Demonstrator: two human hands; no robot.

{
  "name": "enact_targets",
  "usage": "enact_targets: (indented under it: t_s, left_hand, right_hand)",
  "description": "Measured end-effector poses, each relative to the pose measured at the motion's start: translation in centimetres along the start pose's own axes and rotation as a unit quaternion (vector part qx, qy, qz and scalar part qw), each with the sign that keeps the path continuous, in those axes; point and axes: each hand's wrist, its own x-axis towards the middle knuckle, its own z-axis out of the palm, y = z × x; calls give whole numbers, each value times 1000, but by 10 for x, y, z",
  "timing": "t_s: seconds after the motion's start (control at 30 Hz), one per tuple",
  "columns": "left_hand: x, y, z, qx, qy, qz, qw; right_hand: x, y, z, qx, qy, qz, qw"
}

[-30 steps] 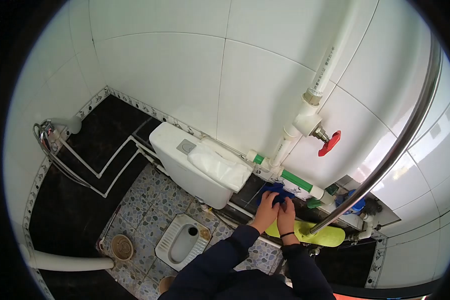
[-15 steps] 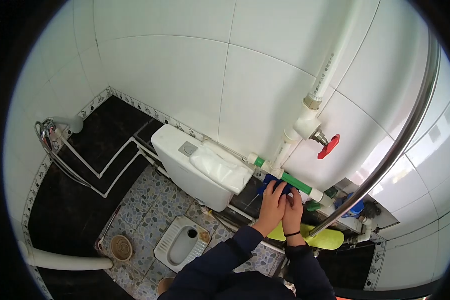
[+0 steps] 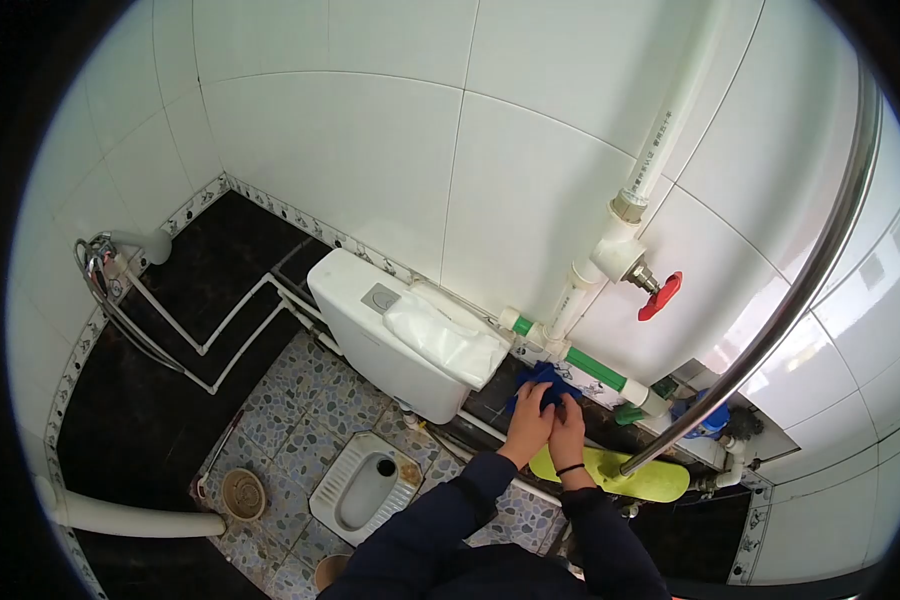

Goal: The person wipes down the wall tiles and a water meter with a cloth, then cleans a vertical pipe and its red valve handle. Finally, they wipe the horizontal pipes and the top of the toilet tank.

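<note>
Low in the middle of the frame, the person's two hands are pressed together side by side on a blue cloth [image 3: 542, 381]. The left hand [image 3: 528, 424] lies over the cloth's lower left part with its fingers curled onto the fabric, and the right hand [image 3: 568, 428], with a dark band at the wrist, sits touching the left and grips the cloth's right side. Both hands are closed on the cloth; only its upper edge shows above the fingertips. The cloth lies against the dark ledge at the foot of the white tiled wall [image 3: 370, 150], just below the green-and-white pipe [image 3: 595, 370] that runs slantwise toward the lower right, and just to the right of the white toilet cistern [image 3: 380, 345].

A white plastic bag [image 3: 448, 335] lies on the cistern's right end, near the cloth but apart from it. Just below the right hand a yellow-green flat object [image 3: 620, 475] lies on the floor; what it is cannot be told. Above, a white vertical pipe [image 3: 660, 140] comes down to a fitting with a red valve handle [image 3: 660, 295] right of centre. A shiny metal rail [image 3: 800, 290] curves down the right side of the frame, ending near the yellow-green object. At lower left of centre a squat toilet pan [image 3: 365, 485] is set into the pebble-patterned floor [image 3: 300, 400], well apart from the hands. Dark sleeves fill the bottom middle of the frame
</note>
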Motion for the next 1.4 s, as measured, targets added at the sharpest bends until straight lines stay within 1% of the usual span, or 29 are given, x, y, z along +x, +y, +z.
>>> enact_targets:
  t_s: [0.1,0.17,0.2,0.3,0.33,0.4,0.43,0.5,0.53,0.6,0.73,0.83,0.9,0.93,1.03,1.13,1.2,1.3,1.33,1.4]
  left_hand:
    - [-4,-8,1,8,-11,-28,1000]
    - [-4,-2,-2,-6,8,-5,1000]
    - [-5,7,-5,-14,16,5,1000]
    - [-2,36,-13,-73,34,-25,996]
    - [0,47,-17,-72,41,3,997]
    - [5,62,-24,-70,57,60,994]
    - [7,61,-23,-54,58,70,994]
    - [11,57,-22,-20,61,88,994]
    - [13,56,-22,-13,58,81,995]
    - [15,56,-20,1,51,67,996]
    - [16,54,-23,-19,49,57,997]
    - [15,48,-22,-20,46,55,997]
    - [12,37,-18,-13,49,52,997]
    - [11,32,-16,-10,46,44,998]
    - [5,18,-13,1,33,16,999]
    - [2,3,-10,13,15,-12,1000]
    - [1,-1,-12,19,4,-19,1000]
    - [-3,7,-16,3,-6,-102,995]
    - [-3,13,-17,10,12,-69,997]
    - [-5,27,-20,23,48,-4,999]
  right_hand:
    - [-3,-3,0,-11,-18,20,1000]
    - [-3,-9,-1,6,-13,20,1000]
    - [-2,-17,-4,23,-3,11,1000]
    - [6,-42,-16,75,9,3,997]
    - [9,-52,-21,92,11,2,996]
    - [13,-77,-31,130,2,33,991]
    - [14,-85,-33,148,-3,49,988]
    - [14,-88,-33,168,-7,49,984]
    - [15,-89,-33,179,-9,50,983]
    - [17,-84,-30,151,-3,31,988]
    - [22,-75,-28,117,-12,20,993]
    - [21,-70,-23,131,-2,21,991]
    - [19,-54,-16,134,-11,29,991]
    - [18,-46,-12,136,-15,33,990]
    - [16,-29,-5,64,-33,6,997]
    - [12,-22,-3,67,-80,88,991]
    - [10,-20,-1,50,-82,84,992]
    - [7,-17,2,63,-73,77,992]
    - [8,-17,2,74,-68,74,992]
    - [10,-28,-4,85,-49,34,995]
